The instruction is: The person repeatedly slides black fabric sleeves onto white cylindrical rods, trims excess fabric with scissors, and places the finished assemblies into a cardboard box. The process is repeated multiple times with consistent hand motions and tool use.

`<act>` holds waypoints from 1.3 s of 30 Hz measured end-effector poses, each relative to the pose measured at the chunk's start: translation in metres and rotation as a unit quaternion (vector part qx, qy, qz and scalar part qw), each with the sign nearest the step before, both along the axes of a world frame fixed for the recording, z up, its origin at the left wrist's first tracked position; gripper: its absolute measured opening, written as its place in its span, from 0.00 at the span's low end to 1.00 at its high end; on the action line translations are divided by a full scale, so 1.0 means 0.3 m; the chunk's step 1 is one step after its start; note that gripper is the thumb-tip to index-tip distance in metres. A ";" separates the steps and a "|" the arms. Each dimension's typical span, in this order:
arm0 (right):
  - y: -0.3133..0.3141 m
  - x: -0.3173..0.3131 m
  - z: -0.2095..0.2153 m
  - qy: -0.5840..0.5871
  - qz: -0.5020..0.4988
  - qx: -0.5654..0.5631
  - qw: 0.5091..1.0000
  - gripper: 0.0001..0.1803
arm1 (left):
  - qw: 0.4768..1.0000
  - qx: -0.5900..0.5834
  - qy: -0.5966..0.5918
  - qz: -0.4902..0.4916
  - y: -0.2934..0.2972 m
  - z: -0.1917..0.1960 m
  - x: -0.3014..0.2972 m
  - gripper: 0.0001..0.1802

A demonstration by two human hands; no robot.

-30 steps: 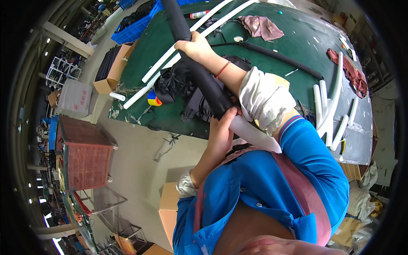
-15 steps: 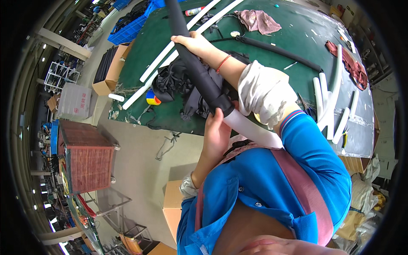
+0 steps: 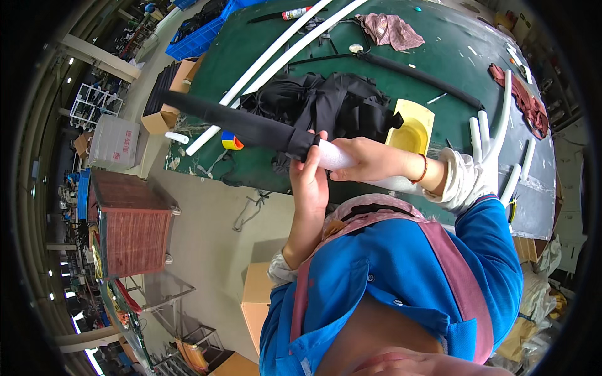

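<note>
A long black fabric sleeve (image 3: 241, 125) stretches out to the left, its near end around a white foam tube (image 3: 333, 156). My left hand (image 3: 308, 180) is closed on the sleeve's gathered edge, the thumb over it where the tube comes out. Just right of that edge, my right hand (image 3: 375, 159) wraps around the bare foam; more of the tube shows below my right wrist. Beyond the hands lies a pile of black fabric (image 3: 332, 103) on the green table (image 3: 439, 72). A yellow plastic container (image 3: 411, 122) sits behind my right hand.
Two long white tubes (image 3: 276, 47) lie at the table's left, near a coloured tape roll (image 3: 232, 141). A black-covered tube (image 3: 420, 78) lies farther back. Several short white tubes (image 3: 501, 119) are on the right. A brown cart (image 3: 135, 241) stands on the floor at left.
My right hand has moved from far up the black sleeve back to the white foam near my left hand. The sleeve's far end has swung left and down, uncovering the fabric pile and yellow container.
</note>
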State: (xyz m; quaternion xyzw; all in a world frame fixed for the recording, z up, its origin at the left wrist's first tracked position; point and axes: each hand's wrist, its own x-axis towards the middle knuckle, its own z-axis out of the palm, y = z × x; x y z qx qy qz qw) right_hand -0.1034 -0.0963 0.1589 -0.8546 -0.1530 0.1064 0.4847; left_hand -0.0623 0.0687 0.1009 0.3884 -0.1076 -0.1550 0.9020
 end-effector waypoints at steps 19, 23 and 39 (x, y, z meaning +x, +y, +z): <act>-0.018 -0.103 -0.085 -0.028 0.207 0.065 0.976 0.25 | 0.509 0.613 -0.603 -0.044 0.196 0.275 -0.148 0.34; -0.030 -0.170 -0.119 -0.327 -0.009 -0.058 0.943 0.19 | 0.606 0.671 -0.417 -0.097 0.247 0.111 -0.114 0.34; -0.844 -0.745 -1.103 0.168 -0.582 -0.365 0.707 0.31 | 0.928 0.281 0.098 -0.226 0.094 -0.018 0.060 0.20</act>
